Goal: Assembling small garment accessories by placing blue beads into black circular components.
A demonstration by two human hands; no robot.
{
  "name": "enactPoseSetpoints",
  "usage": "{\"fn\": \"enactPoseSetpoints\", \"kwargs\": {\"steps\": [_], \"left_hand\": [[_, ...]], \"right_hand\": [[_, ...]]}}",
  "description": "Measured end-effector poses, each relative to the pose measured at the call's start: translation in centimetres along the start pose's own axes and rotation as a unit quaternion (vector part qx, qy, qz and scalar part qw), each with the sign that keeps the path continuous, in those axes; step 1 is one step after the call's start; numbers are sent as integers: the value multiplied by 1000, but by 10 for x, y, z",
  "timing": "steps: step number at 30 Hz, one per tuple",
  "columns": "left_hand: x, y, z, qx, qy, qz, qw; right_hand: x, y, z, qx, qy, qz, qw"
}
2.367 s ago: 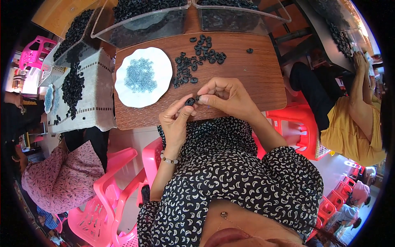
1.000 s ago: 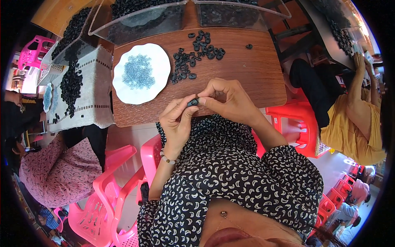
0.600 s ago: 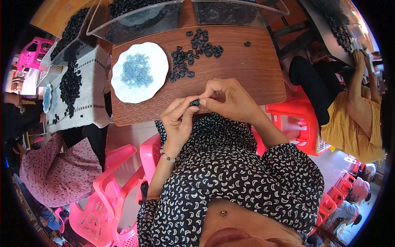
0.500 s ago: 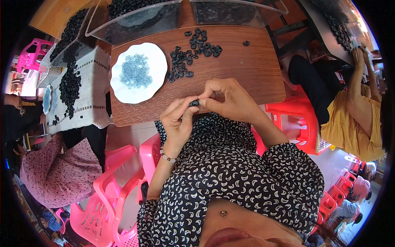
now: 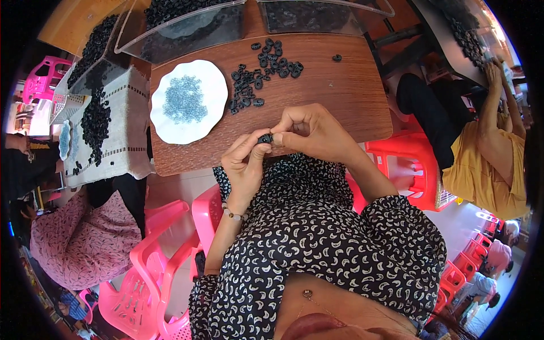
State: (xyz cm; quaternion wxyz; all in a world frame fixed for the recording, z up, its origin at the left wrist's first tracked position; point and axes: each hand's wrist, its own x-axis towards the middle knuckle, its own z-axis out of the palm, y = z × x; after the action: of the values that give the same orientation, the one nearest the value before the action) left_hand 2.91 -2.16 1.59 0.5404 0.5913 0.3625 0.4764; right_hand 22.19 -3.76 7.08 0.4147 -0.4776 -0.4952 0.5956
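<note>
Just off the table's front edge, my left hand (image 5: 245, 163) pinches a small black plastic piece (image 5: 264, 139) that looks like a cord lock with holes. My right hand (image 5: 315, 134) meets it from the right, thumb and forefinger pinched together against its end. Whatever those fingertips hold is too small to make out. Beyond my hands lies a loose heap of similar black pieces (image 5: 258, 84) on the brown table (image 5: 334, 96). A white wavy-rimmed plate (image 5: 160, 126) to the left carries a pile of tiny grey-blue bits (image 5: 185, 101), perhaps small springs.
Clear bins (image 5: 187, 34) with black pieces stand along the far edge. One stray piece (image 5: 337, 58) lies to the right. At left, a cloth-covered table (image 5: 127, 124) bears more pieces. Pink chairs (image 5: 164, 249), a red stool (image 5: 405, 167) and a person in yellow (image 5: 481, 170) flank me.
The black piece has turned slightly in my left fingers, showing more of its holed face. Both hands stay nearly in place, with my right fingertips still against it.
</note>
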Motion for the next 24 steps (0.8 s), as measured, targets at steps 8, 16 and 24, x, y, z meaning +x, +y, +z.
{"fn": "enactPoseSetpoints", "kwargs": {"steps": [8, 16, 24], "left_hand": [[0, -8, -3, 47, -10, 32, 998], [1, -3, 0, 96, -8, 66, 993], [7, 3, 4, 37, 12, 12, 999]], "right_hand": [[2, 1, 0, -110, 11, -7, 994], [1, -2, 3, -155, 28, -28, 987], [6, -6, -10, -67, -2, -28, 997]]}}
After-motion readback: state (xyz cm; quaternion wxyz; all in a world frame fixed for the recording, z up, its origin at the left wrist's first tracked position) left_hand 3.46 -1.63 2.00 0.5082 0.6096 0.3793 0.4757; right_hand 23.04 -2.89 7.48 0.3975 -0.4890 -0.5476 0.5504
